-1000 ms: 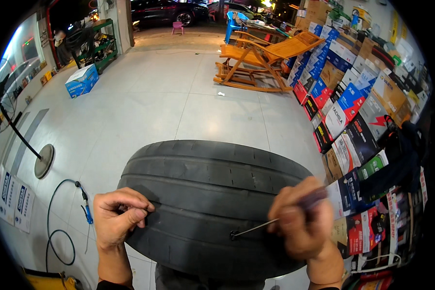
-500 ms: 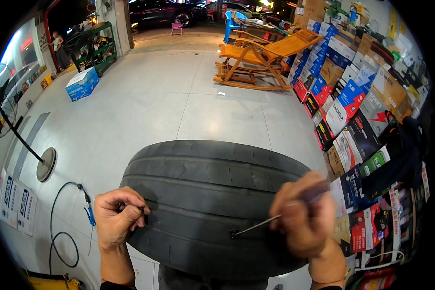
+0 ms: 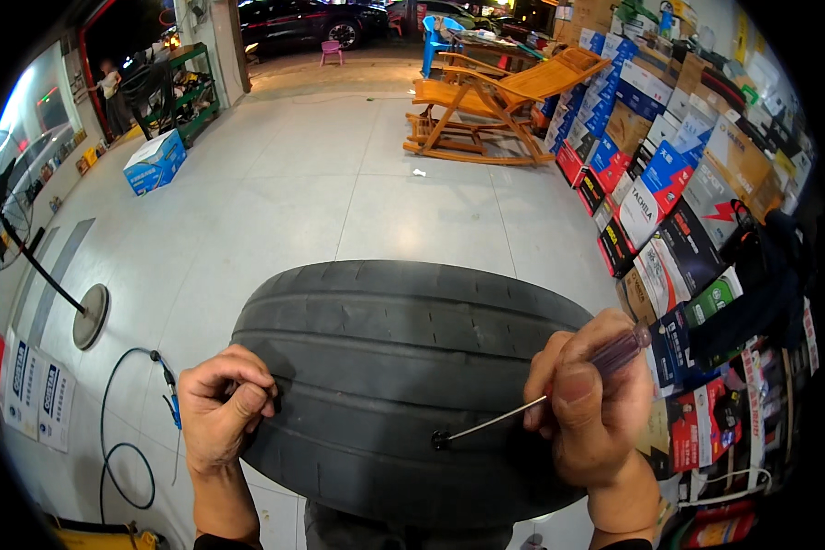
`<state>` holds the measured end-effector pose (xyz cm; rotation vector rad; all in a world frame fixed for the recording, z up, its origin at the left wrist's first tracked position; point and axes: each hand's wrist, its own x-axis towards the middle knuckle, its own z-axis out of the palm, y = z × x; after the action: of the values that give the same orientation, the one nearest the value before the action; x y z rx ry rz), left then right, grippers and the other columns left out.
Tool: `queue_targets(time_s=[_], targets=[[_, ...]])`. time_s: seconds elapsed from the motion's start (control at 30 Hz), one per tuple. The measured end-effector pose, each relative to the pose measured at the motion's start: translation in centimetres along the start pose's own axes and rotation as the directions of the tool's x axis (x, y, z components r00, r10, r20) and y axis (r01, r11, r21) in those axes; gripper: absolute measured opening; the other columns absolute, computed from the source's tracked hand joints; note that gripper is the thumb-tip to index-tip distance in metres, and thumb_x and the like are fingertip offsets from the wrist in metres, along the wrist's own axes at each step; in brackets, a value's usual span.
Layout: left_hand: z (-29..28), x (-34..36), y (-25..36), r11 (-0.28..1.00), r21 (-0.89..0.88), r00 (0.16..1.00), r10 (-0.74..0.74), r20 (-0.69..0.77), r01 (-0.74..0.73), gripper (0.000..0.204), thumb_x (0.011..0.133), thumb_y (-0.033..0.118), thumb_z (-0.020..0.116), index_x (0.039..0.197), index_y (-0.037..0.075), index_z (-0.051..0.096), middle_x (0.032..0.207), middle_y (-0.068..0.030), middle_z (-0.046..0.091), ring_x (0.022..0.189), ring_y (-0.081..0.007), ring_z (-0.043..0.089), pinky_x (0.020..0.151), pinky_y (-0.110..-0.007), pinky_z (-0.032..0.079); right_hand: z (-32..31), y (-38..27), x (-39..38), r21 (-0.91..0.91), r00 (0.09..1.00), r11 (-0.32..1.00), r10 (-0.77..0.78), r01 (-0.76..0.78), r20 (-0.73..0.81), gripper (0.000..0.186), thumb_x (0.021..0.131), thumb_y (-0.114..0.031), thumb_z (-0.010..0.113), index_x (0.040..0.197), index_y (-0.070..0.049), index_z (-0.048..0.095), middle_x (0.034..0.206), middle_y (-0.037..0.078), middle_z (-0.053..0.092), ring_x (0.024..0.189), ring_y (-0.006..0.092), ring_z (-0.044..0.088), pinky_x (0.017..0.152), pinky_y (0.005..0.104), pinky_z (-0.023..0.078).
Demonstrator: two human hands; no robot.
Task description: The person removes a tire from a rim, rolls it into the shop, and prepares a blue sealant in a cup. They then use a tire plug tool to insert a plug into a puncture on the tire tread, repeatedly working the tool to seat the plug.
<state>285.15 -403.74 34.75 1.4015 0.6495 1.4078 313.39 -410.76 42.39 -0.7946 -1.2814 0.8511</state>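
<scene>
A worn black tire stands upright in front of me, its grooved tread facing up. My right hand is closed around a screwdriver with a clear purple handle and a thin metal shaft. The shaft slants down to the left, and its end meets a small black spot on the tread; the very tip is hidden there. By the tire's left edge, my left hand is closed with the thumb pressed against curled fingers. Whatever it may hold is hidden.
Stacked boxes line the right side. A wooden rocking lounge chair stands ahead, and a blue box sits far left. On the left floor are a fan's round base and a coiled air hose.
My right hand has shifted slightly right, and the screwdriver handle now shows clearly instead of blurred. The shaft's end stays at the black spot. My left hand has hardly moved.
</scene>
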Motion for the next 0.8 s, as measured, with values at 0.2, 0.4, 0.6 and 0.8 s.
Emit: queue_targets(time_s=[0.2,0.4,0.6,0.8], targets=[[0.2,0.0,0.3,1.000,0.001,1.000,0.011,0.007,-0.011,0.015,0.078,0.008,0.070,0.084,-0.004,0.063,0.076,-0.0143,0.059,0.053,-0.0116,0.055,0.040,-0.017,0.037,0.1,-0.2,0.0,0.002,0.999,1.000,0.022,-0.022,-0.040,0.016,0.086,-0.012,0.061,0.086,0.000,0.049,0.073,0.006,0.054,0.056,0.0097,0.053,0.049,0.0216,0.041],[0.2,0.1,0.2,0.999,0.016,0.999,0.028,0.025,-0.028,0.015,0.074,0.003,0.072,0.085,-0.004,0.063,0.076,-0.0161,0.060,0.052,-0.0120,0.056,0.043,-0.018,0.039,-0.1,0.3,0.0,-0.135,1.000,0.991,0.010,-0.012,-0.016,0.018,0.086,-0.009,0.058,0.089,-0.001,0.042,0.064,0.008,0.051,0.050,0.0091,0.046,0.045,0.0201,0.039],[0.2,0.1,0.3,0.998,-0.022,0.999,0.052,0.015,-0.052,0.016,0.064,-0.010,0.071,0.078,-0.004,0.065,0.074,-0.0169,0.061,0.052,-0.0148,0.059,0.049,-0.023,0.050,0.6,0.8,0.1,-0.077,1.000,0.997,-0.020,0.020,0.000,0.022,0.085,-0.013,0.060,0.091,-0.002,0.042,0.061,0.008,0.050,0.046,0.0113,0.046,0.041,0.0211,0.037],[0.2,0.1,0.7,1.000,-0.024,1.000,0.015,-0.012,-0.015,0.017,0.061,-0.011,0.071,0.074,-0.003,0.065,0.071,-0.0163,0.062,0.053,-0.0153,0.060,0.048,-0.022,0.049,1.1,1.2,-0.2,-0.167,0.998,0.985,-0.054,0.050,-0.017,0.025,0.083,-0.012,0.062,0.090,-0.001,0.041,0.058,0.007,0.048,0.046,0.0124,0.047,0.040,0.0227,0.038]])
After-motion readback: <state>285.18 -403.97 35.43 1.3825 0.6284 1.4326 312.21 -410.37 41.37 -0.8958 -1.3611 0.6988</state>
